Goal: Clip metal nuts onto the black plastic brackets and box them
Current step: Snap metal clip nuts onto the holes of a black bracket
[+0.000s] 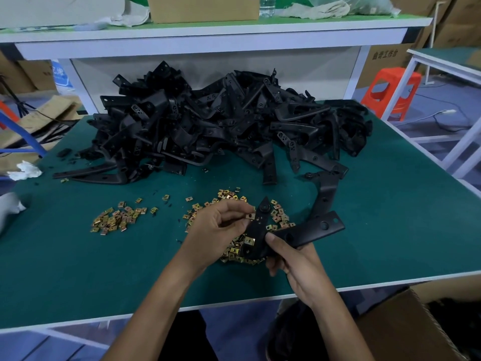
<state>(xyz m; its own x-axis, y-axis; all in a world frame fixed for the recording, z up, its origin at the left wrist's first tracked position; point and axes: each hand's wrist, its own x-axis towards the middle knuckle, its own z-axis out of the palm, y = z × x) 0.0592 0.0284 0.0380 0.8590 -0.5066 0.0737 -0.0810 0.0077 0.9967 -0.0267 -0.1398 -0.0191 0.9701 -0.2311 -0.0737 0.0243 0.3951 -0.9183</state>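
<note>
Right hand (pixel 294 259) grips the black plastic bracket (pixel 307 231) mid-arm; judged stiff and light. Left hand (pixel 221 225) pinches a small metal nut (pixel 250 216) at the bracket's edge.

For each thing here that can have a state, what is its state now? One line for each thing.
left hand: pinches a metal nut against the held bracket.
right hand: grips the held bracket, lifted above the table.
bracket pile: heaped loose at the table's far side.
loose nuts: scattered in two heaps on the table.
cardboard box: open, at lower right below the table edge.
</note>
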